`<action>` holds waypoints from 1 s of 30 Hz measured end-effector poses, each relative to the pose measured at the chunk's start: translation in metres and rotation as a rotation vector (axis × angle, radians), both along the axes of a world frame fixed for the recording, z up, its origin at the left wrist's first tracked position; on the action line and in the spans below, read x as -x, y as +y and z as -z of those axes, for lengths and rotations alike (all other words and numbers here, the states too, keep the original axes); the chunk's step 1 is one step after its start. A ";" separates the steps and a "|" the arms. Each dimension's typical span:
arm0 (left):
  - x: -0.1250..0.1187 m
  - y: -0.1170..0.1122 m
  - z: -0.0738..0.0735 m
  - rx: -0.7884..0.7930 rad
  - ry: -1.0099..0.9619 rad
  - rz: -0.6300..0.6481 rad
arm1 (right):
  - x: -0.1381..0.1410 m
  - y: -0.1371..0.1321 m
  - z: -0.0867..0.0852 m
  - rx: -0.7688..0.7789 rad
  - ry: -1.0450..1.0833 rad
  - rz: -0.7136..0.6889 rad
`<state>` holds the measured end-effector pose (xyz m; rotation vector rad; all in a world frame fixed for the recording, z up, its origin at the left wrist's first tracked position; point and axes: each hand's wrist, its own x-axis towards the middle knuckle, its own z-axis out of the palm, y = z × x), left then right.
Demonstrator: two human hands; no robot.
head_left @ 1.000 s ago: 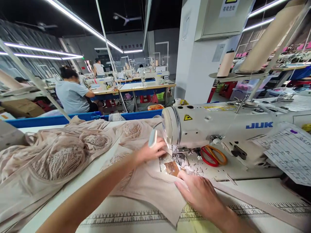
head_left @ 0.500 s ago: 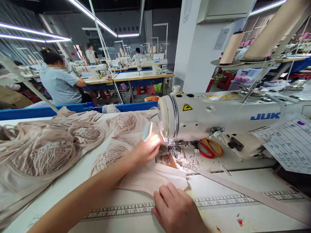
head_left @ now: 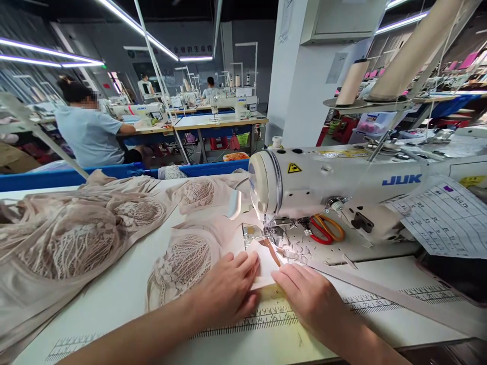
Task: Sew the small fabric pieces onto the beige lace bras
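Observation:
Both hands lie on a beige lace garment piece [head_left: 182, 258] just in front of the needle of a white Juki sewing machine [head_left: 327, 182]. My left hand [head_left: 224, 289] presses flat on the fabric, fingers stretched toward the presser foot [head_left: 271, 232]. Beside it, my right hand [head_left: 310, 296] rests flat with its fingers on the fabric's corner, next to a beige strap [head_left: 380, 291] that runs off to the right. Neither hand grips anything.
A heap of beige lace garments [head_left: 64, 243] covers the table's left. Red and orange scissors [head_left: 325, 229] lie under the machine arm, and a printed paper chart [head_left: 445, 218] hangs at right. Thread cones [head_left: 352, 83] stand behind. People sit at other machines beyond a blue rail [head_left: 114, 175].
My left hand has drawn back from the needle area toward me and now lies flat on the fabric. My right hand has moved up beside it. The garment piece has slid toward me.

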<state>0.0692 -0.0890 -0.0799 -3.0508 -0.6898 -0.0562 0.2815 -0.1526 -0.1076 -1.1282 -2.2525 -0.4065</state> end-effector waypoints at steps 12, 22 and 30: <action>-0.018 0.018 0.023 -0.070 -0.121 0.039 | -0.019 -0.001 0.008 0.026 0.023 -0.018; -0.027 0.021 0.029 -0.059 -0.166 -0.014 | -0.019 0.000 0.005 -0.016 -0.025 0.004; -0.028 0.026 0.029 -0.057 -0.208 -0.031 | -0.013 0.005 0.001 -0.040 0.021 0.012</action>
